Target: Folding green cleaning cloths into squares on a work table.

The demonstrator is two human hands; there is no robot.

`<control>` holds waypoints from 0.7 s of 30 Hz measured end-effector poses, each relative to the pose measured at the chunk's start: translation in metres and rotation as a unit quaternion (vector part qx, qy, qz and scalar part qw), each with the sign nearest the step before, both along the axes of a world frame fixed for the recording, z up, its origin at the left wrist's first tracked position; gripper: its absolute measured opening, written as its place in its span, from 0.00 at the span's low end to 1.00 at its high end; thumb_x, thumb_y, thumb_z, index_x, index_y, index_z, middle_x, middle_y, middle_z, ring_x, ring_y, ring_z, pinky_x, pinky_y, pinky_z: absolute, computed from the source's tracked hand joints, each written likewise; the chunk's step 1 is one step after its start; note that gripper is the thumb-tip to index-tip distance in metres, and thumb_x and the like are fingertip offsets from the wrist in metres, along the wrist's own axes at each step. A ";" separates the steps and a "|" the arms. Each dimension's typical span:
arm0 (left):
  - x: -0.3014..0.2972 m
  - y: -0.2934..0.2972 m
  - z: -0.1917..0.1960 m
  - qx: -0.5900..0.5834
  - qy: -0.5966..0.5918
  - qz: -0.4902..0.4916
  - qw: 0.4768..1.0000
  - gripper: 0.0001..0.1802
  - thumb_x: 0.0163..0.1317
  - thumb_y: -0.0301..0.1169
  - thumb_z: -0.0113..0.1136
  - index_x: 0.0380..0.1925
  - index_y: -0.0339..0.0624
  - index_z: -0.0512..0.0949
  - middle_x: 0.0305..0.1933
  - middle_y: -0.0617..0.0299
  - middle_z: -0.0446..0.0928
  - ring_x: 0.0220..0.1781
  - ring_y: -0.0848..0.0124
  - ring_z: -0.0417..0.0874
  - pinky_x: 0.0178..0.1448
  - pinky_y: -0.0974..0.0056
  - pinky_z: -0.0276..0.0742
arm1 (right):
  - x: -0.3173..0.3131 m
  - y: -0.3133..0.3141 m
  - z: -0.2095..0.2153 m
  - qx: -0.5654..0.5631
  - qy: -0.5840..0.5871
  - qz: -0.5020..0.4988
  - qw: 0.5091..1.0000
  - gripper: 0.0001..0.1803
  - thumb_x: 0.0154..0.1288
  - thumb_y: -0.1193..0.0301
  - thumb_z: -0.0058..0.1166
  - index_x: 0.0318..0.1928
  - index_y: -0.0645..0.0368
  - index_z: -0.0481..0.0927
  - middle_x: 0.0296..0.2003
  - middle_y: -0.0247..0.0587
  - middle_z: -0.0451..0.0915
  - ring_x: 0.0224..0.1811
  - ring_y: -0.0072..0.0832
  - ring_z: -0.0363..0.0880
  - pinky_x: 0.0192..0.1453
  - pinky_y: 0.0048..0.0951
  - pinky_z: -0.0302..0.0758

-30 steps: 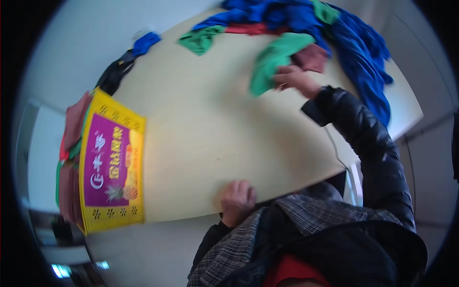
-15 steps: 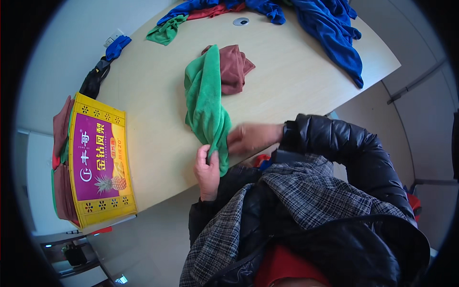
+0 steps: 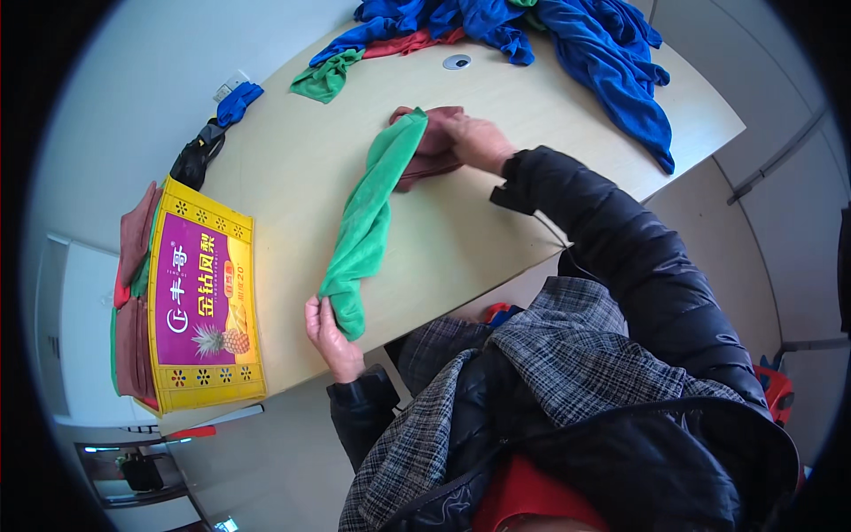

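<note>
In the head view, folded cloths (image 3: 135, 350) already fill the yellow box (image 3: 251, 297) at nine o'clock; blue cloths (image 3: 607, 89) at one o'clock lie unfolded. The green cloth (image 3: 368, 208) stretches across the worktop (image 3: 483, 222), left hand (image 3: 337, 344) pinching its seven-o'clock end. The right hand (image 3: 479, 144) reaches toward eleven, fingers on the brown cloth (image 3: 434, 151); I cannot tell how tight that grip is.
</note>
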State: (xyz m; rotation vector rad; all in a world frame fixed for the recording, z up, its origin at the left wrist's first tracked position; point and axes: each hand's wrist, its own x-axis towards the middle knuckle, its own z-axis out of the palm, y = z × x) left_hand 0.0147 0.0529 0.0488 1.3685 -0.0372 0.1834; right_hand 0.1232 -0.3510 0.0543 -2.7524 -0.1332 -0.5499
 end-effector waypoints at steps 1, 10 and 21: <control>0.000 0.009 -0.003 0.002 -0.004 0.018 1.000 0.07 0.76 0.29 0.54 0.45 0.38 0.79 0.43 0.66 0.79 0.44 0.78 0.78 0.51 0.69 0.75 | -0.007 -0.011 0.003 0.043 -0.035 -0.014 0.998 0.24 0.54 0.74 0.59 0.54 0.59 0.78 0.46 0.52 0.82 0.52 0.47 0.82 0.58 0.43 0.79; -0.004 0.027 -0.013 0.132 -0.058 0.055 0.988 0.05 0.75 0.26 0.55 0.43 0.35 0.77 0.40 0.68 0.77 0.41 0.79 0.76 0.49 0.70 0.74 | -0.087 -0.195 0.060 0.189 -0.185 -0.218 0.939 0.11 0.64 0.69 0.58 0.46 0.59 0.81 0.39 0.51 0.84 0.40 0.40 0.85 0.47 0.37 0.81; -0.021 0.033 0.002 0.394 -0.100 -0.049 0.912 0.06 0.71 0.27 0.61 0.40 0.34 0.78 0.33 0.62 0.77 0.35 0.75 0.76 0.42 0.67 0.74 | -0.119 -0.153 0.042 -0.172 0.134 -0.181 0.959 0.14 0.64 0.59 0.57 0.38 0.57 0.84 0.37 0.49 0.86 0.40 0.48 0.86 0.44 0.47 0.81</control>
